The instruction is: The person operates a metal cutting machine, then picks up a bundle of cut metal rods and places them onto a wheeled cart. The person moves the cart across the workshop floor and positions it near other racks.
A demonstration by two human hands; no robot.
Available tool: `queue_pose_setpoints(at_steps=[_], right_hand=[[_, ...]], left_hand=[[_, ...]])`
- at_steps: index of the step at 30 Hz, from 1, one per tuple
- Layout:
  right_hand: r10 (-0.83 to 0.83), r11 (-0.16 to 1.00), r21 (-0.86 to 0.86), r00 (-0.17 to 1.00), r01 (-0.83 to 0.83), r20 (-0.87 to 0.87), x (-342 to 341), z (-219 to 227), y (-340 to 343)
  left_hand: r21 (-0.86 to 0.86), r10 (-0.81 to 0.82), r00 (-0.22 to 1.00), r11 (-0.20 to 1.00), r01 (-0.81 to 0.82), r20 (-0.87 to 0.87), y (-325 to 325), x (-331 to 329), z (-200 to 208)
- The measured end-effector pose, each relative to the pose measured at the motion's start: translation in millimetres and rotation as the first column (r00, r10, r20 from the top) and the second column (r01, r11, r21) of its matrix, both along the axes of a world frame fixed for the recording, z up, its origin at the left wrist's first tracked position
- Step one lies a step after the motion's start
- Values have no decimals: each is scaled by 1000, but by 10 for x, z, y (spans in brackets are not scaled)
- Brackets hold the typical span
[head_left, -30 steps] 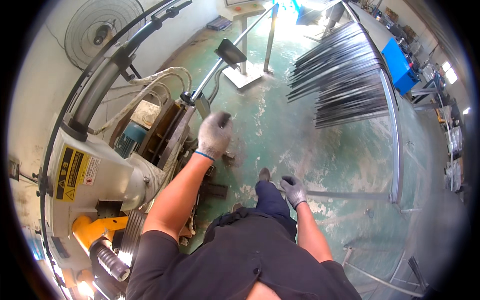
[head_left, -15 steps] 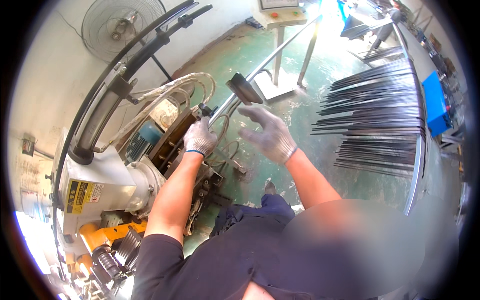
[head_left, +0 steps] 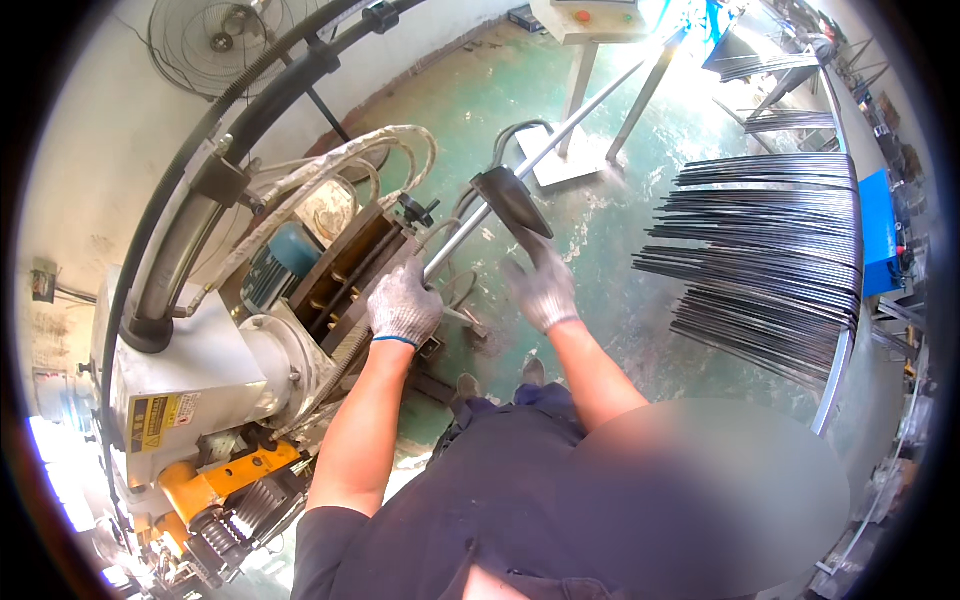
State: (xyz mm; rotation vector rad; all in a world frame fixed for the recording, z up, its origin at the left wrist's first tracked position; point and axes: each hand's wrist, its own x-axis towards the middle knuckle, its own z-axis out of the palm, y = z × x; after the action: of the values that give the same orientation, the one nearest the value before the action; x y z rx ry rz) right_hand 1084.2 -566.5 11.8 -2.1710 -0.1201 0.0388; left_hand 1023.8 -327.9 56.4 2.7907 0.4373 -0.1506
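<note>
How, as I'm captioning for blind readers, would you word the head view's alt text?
A gloved left hand is at the near end of a silvery bar beside a machine; the blurred right hand is by a dark plate. Thin dark rods rest on a rail at right.

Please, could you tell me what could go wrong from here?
The left hand is close beside the machine; if a part there moved, the glove might get caught.

The right hand is at the lower end of the dark plate; its fingers could knock or scrape the edge.

Many thin rods stick out from the rail on the right; turning that way, the person might snag them.
</note>
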Motion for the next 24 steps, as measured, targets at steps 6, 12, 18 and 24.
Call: queue_pose_setpoints(at_steps=[6,12,18,24], right_hand=[[18,946,-266,846,-188,-533,-345,1,-715],[324,942,-10,897,-336,300,-68,809,288],[254,965,-133,934,-227,250,377,428,675],[-131,930,-350,789,-112,-600,-115,-88,-196]], left_hand=[[7,27,999,1000,-27,23,-56,56,-2],[52,23,1000,998,-24,17,-46,51,19],[107,-5,995,994,-6,99,-13,25,-107],[92,-21,995,996,12,96,-48,-37,-56]])
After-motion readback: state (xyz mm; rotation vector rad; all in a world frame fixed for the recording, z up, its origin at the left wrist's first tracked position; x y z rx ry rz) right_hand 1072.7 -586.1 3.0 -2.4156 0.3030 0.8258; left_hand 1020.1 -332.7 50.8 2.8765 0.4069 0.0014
